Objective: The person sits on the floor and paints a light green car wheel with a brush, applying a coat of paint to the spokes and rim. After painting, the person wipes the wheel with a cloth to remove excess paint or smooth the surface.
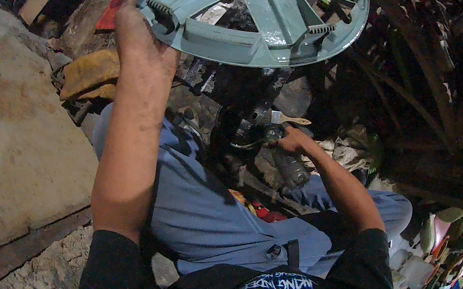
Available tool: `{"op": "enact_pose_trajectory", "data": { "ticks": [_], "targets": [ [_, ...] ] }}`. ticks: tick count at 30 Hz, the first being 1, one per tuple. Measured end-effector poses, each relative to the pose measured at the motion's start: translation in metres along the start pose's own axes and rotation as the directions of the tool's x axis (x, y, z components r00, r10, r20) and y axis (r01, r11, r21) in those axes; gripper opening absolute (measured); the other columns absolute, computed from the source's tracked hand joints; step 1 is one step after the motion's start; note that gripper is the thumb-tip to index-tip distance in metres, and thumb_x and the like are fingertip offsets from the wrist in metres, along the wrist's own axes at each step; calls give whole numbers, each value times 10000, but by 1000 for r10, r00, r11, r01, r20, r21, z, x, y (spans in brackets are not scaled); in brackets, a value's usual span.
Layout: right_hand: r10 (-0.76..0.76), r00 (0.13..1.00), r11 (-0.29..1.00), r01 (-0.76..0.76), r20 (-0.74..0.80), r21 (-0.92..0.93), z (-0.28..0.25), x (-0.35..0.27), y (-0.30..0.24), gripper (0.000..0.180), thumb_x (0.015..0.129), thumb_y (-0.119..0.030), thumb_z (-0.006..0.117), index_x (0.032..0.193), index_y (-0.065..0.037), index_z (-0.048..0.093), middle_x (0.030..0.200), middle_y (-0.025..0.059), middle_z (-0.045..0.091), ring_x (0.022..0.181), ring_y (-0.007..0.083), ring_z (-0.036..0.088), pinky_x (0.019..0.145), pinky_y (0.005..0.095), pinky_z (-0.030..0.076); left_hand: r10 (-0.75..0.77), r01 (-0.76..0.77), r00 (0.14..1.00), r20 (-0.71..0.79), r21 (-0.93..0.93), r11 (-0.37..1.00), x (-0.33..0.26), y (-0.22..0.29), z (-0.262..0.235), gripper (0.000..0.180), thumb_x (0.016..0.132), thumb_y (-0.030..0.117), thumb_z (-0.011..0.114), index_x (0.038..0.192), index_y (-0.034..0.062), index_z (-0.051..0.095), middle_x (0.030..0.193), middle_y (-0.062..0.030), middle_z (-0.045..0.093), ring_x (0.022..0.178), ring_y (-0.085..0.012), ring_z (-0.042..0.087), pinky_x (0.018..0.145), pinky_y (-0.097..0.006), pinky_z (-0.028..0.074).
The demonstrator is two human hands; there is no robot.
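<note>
At the top of the head view is a round, glossy grey-green spoked cover [225,41], much like a wheel cover, with toothed clips and openings between its spokes. My left hand [140,29] is closed on its left rim, some fingers hidden by the cover, and holds it raised and tilted. Lower and to the right, my right hand [293,141] is closed around what looks like the neck of a clear, dirty plastic bottle [292,170]; its dark top shows beside my fingers. Just above that hand is a paintbrush [291,120] with pale bristles and a wooden handle, apart from my fingers.
Beneath the cover stands a dark metal frame [250,110]. A mustard-yellow cloth [92,75] lies beside my left forearm, and a stained pale slab [23,132] fills the left side. Dark wooden beams [411,108] rise at the right. Shoes and clutter [443,244] crowd the lower right.
</note>
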State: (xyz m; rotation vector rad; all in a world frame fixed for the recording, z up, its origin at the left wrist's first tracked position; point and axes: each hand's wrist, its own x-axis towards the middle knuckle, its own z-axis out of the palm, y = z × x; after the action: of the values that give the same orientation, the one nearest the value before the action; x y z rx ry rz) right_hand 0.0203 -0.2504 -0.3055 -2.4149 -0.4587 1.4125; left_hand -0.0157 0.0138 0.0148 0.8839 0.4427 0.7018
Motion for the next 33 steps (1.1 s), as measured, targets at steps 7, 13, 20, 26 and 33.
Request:
{"op": "enact_pose_trajectory", "data": {
  "ticks": [7, 13, 20, 26, 33],
  "targets": [
    [-33, 997, 998, 36, -73, 48, -10, -22, -16, 938, 675, -653, 763, 1278, 30, 542, 1165, 241, 647, 1031, 363, 639, 839, 422, 518, 49, -49, 999, -13, 15, 999, -15, 4, 7, 444, 1054, 365, 328, 1291, 41, 517, 1268, -148, 584, 1143, -290, 591, 983, -458, 490],
    [-101, 993, 993, 104, -63, 51, -11, -29, -21, 928, 662, -651, 772, 1273, 12, 552, 1106, 231, 670, 974, 332, 659, 823, 405, 519, 2, 0, 999, -33, 44, 999, -4, 4, -2, 461, 1048, 387, 341, 1293, 39, 518, 1263, -144, 590, 1129, -291, 599, 976, -459, 496],
    [-48, 999, 999, 48, -5, 17, 29, 55, 52, 734, 729, -563, 745, 1215, -27, 621, 1090, 218, 682, 965, 332, 662, 823, 425, 522, 40, -42, 999, 33, 40, 998, -9, 2, 2, 451, 1050, 378, 334, 1277, 40, 526, 1244, -147, 597, 1119, -292, 603, 972, -461, 498],
    [-51, 999, 997, 51, 5, -50, 22, 45, 45, 661, 780, -490, 703, 1212, 2, 611, 1093, 236, 675, 978, 361, 659, 824, 436, 522, 25, -25, 1000, 3, 29, 999, -10, 1, 8, 453, 1050, 374, 325, 1278, 36, 522, 1245, -149, 597, 1121, -298, 602, 972, -465, 497],
    [-46, 999, 998, 45, -27, -42, 6, 1, 0, 761, 753, -556, 727, 1214, 36, 594, 1192, 264, 626, 1075, 372, 624, 877, 432, 509, 17, -17, 1000, 4, 25, 1000, 3, 0, -4, 452, 1046, 378, 342, 1281, 38, 523, 1252, -152, 594, 1133, -300, 594, 978, -458, 491]
  ]
}}
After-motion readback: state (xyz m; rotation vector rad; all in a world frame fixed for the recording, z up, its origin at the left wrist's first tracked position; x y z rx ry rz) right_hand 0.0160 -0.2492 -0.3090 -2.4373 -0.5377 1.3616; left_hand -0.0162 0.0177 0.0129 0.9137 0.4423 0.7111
